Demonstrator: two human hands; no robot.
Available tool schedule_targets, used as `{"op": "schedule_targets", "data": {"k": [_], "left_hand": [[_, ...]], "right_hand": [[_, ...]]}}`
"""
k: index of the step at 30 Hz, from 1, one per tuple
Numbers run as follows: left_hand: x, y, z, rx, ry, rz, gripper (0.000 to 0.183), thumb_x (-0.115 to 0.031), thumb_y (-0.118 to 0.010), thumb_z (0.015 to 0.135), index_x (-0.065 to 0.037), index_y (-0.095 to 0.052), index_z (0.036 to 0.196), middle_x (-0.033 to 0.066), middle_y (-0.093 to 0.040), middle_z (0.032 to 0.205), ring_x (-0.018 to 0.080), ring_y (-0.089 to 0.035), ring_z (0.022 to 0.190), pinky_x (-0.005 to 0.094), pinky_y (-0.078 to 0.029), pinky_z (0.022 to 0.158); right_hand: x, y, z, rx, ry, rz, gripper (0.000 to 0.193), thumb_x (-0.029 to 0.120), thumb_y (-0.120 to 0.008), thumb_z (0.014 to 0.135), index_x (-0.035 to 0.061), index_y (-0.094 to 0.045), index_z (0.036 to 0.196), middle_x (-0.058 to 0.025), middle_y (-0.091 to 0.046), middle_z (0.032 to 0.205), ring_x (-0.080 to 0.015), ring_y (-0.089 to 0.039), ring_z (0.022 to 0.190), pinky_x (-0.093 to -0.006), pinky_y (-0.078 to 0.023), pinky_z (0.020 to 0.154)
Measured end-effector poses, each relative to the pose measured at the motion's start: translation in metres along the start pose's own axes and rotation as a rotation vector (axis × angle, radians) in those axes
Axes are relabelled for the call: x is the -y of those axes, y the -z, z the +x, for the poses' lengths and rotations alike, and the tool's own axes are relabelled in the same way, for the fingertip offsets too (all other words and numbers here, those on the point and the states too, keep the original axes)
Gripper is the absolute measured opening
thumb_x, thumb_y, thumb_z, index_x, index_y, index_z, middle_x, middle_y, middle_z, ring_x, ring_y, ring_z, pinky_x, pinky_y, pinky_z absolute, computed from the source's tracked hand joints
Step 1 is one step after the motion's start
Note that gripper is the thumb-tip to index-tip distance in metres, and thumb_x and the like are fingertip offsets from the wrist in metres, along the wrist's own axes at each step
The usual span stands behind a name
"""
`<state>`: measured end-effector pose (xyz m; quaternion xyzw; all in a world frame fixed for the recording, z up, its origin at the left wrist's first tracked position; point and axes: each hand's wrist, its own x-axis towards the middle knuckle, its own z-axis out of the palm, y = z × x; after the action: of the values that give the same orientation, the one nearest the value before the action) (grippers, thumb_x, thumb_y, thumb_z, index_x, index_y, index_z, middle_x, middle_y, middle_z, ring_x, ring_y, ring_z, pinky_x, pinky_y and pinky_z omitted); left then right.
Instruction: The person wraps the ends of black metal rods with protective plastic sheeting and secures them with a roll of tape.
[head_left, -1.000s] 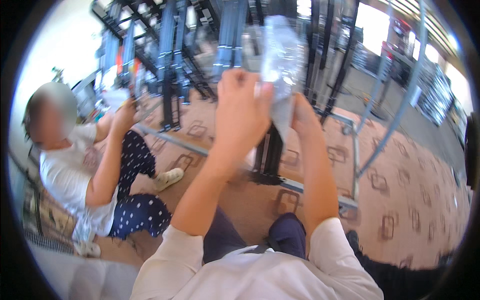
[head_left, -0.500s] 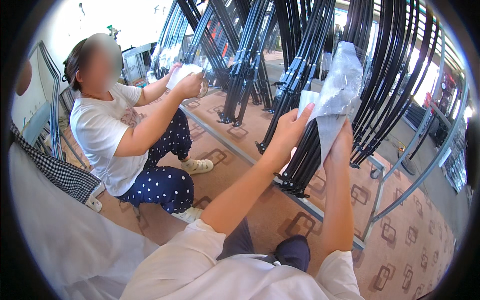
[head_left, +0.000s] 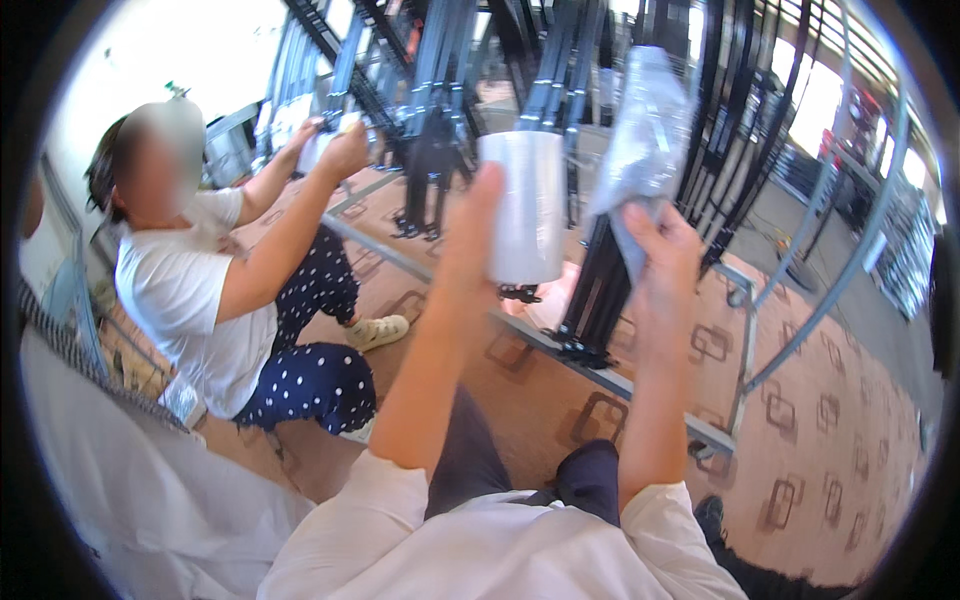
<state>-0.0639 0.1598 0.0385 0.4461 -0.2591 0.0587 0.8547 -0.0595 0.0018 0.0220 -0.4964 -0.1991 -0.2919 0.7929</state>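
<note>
My left hand (head_left: 468, 240) is closed round a roll of clear plastic film (head_left: 530, 205), its thumb lying along the roll's side. The roll stands upright, to the left of a hanging bundle of black rods (head_left: 598, 295). A crumpled layer of translucent wrap (head_left: 648, 125) covers the bundle's middle. My right hand (head_left: 662, 245) is closed on the lower edge of that wrap, thumb in front, at the bundle's right side. Its other fingers are partly hidden and blurred. The bundle's dark lower ends stick out beneath the wrap.
More black rod bundles (head_left: 440, 110) hang in a row on a grey metal rack (head_left: 715, 435). At the left a seated co-worker (head_left: 200, 270) handles a white object at another bundle. Brown patterned carpet (head_left: 800, 440) covers the floor. Grey cloth (head_left: 130, 450) lies at lower left.
My left hand has drawn the roll away from the bundle, up and to the left. My right hand stays at the wrap, its thumb now in front. The view has shifted slightly.
</note>
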Motion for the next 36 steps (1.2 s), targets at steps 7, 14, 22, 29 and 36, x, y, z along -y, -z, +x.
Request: {"op": "schedule_targets", "data": {"k": [7, 14, 22, 29, 36], "left_hand": [[0.005, -0.063, -0.016, 0.144, -0.589, 1.165, 0.047, -0.035, -0.069, 0.063, 0.000, -0.050, 0.088, 0.0126, -0.050, 0.078, 0.0260, -0.054, 0.071, 0.0324, -0.044, 0.058], [0.026, -0.085, -0.018, 0.180, -0.575, 1.427, 0.033, -0.026, -0.061, 0.073, -0.004, -0.047, 0.093, 0.0118, -0.049, 0.081, 0.0261, -0.053, 0.070, 0.0335, -0.043, 0.057], [0.069, -0.041, 0.015, 0.328, 0.198, 0.279, 0.036, -0.025, -0.056, 0.081, 0.004, -0.048, 0.102, 0.0085, -0.055, 0.093, 0.0111, -0.053, 0.082, 0.0225, -0.044, 0.067], [0.080, -0.055, 0.015, 0.333, 0.269, 0.209, 0.031, -0.026, -0.055, 0.081, 0.001, -0.053, 0.095, 0.0061, -0.059, 0.082, 0.0087, -0.057, 0.068, 0.0201, -0.046, 0.059], [0.068, -0.052, 0.009, 0.442, 0.210, 0.180, 0.030, -0.026, -0.051, 0.084, 0.001, -0.055, 0.096, 0.0054, -0.059, 0.086, 0.0094, -0.055, 0.075, 0.0227, -0.044, 0.068]], "right_hand": [[-0.035, -0.005, -0.013, -0.286, 0.099, 0.271, 0.029, 0.019, -0.046, 0.083, 0.0009, -0.046, 0.105, -0.0062, -0.053, 0.095, -0.0136, -0.051, 0.088, -0.0263, -0.043, 0.072], [0.020, 0.011, -0.047, -0.104, -0.049, 0.473, 0.039, 0.023, -0.052, 0.081, -0.0021, -0.042, 0.109, -0.0083, -0.051, 0.102, -0.0168, -0.050, 0.093, -0.0289, -0.041, 0.081], [0.028, 0.052, -0.035, -0.077, -0.197, 0.408, 0.041, 0.017, -0.062, 0.071, -0.0036, -0.046, 0.103, -0.0096, -0.055, 0.089, -0.0159, -0.055, 0.079, -0.0285, -0.046, 0.071], [0.057, 0.071, -0.035, -0.064, -0.140, 0.028, 0.041, 0.014, -0.065, 0.067, -0.0041, -0.048, 0.099, -0.0118, -0.056, 0.086, -0.0160, -0.057, 0.074, -0.0263, -0.047, 0.064], [0.033, 0.100, 0.004, -0.032, -0.153, -0.196, 0.046, 0.013, -0.070, 0.063, -0.0049, -0.050, 0.100, -0.0133, -0.058, 0.086, -0.0173, -0.059, 0.069, -0.0280, -0.048, 0.064]]}}
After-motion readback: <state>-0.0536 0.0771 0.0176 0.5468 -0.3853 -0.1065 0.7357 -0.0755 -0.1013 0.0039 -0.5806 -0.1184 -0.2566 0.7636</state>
